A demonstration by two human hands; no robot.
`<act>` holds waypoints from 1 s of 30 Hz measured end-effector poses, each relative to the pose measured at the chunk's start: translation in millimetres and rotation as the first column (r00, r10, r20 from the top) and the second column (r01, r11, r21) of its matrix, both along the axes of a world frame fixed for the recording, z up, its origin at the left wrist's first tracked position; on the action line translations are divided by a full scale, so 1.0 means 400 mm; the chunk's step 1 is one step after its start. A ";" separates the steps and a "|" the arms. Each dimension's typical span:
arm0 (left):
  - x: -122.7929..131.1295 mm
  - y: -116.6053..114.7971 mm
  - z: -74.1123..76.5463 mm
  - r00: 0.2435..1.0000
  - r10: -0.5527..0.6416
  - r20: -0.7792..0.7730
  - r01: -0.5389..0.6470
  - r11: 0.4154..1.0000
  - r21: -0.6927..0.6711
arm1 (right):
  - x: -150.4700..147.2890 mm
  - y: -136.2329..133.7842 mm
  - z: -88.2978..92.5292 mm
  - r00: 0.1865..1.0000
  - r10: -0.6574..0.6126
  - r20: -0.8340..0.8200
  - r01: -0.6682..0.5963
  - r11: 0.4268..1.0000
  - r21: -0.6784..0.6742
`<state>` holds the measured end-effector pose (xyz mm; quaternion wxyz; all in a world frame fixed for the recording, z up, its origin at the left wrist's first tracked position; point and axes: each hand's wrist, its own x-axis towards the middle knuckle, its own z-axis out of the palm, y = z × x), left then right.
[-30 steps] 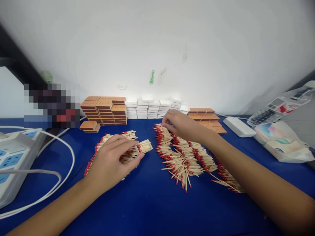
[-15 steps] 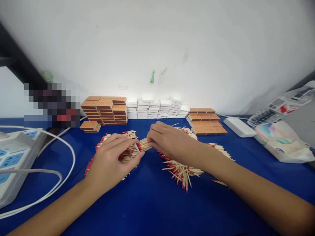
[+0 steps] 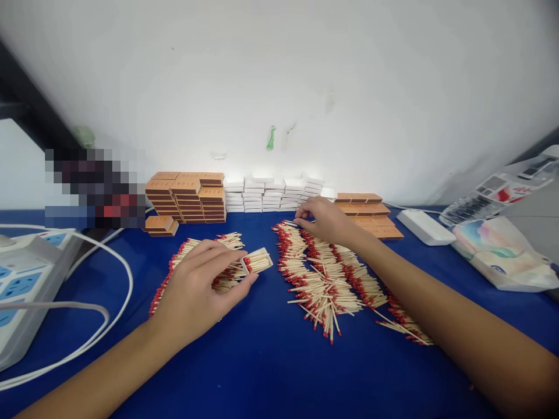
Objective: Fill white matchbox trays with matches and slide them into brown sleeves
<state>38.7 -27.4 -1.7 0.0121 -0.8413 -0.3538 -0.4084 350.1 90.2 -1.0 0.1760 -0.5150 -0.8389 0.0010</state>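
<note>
My left hand [image 3: 196,285] grips a small white matchbox tray [image 3: 271,263] between thumb and fingers. Inside the tray lie wooden matches [image 3: 258,263], red heads toward my palm. Behind and under this hand is a pile of matches [image 3: 177,256], partly covered by it. My right hand [image 3: 325,221] is at the far end of the larger match pile [image 3: 325,285], its fingers curled together at the matches' top edge. Whatever is between those fingertips is too small to make out.
Orange matchboxes [image 3: 187,198] are stacked by the wall, beside white trays [image 3: 275,195] and more orange boxes [image 3: 371,218]. A power strip [image 3: 26,285] with white cables lies left. At right are a white adapter [image 3: 425,227], a tissue pack [image 3: 502,253] and a plastic bottle [image 3: 498,189].
My right hand has left the tray and moved right and back to the far end of the large match pile. My left hand keeps the tray in nearly the same place.
</note>
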 end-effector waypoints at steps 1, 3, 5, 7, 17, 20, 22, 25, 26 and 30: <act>0.000 0.000 -0.001 1.000 0.000 -0.001 0.000 1.000 -0.002 | 0.000 0.003 -0.007 1.000 -0.004 0.002 0.004 1.000 -0.002; 0.000 0.000 -0.001 1.000 0.002 -0.002 -0.002 1.000 -0.002 | -0.002 0.006 -0.015 1.000 -0.010 0.003 0.010 1.000 -0.010; 0.001 0.001 -0.001 1.000 0.003 -0.002 -0.003 1.000 -0.001 | -0.003 0.009 -0.019 1.000 -0.019 -0.003 0.019 1.000 -0.020; 0.001 0.002 0.001 1.000 0.000 -0.001 0.000 1.000 0.004 | -0.001 0.011 -0.020 1.000 -0.026 -0.012 0.025 0.999 -0.029; 0.000 0.002 0.004 1.000 0.000 -0.003 0.000 1.000 -0.001 | -0.010 -0.003 -0.006 0.999 0.040 -0.027 -0.041 0.998 -0.041; 0.000 0.001 0.004 1.000 -0.001 -0.006 0.001 1.000 -0.003 | -0.014 -0.006 -0.003 0.999 0.043 -0.033 -0.045 0.998 -0.053; 0.000 0.001 0.004 1.000 -0.003 -0.001 0.003 1.000 0.003 | -0.013 -0.006 -0.002 0.998 0.040 -0.043 -0.042 0.998 -0.055; 0.001 0.001 0.005 1.000 -0.008 0.004 0.008 1.000 0.004 | -0.010 -0.006 -0.002 0.998 0.045 -0.053 -0.048 0.997 -0.057; 0.001 0.001 0.005 1.000 -0.008 0.003 0.008 1.000 0.001 | -0.010 -0.006 -0.002 0.997 0.049 -0.053 -0.052 0.997 -0.059; 0.000 0.002 0.003 1.000 -0.008 -0.001 0.008 1.000 -0.001 | -0.009 -0.004 -0.003 0.997 0.046 -0.060 -0.050 0.997 -0.060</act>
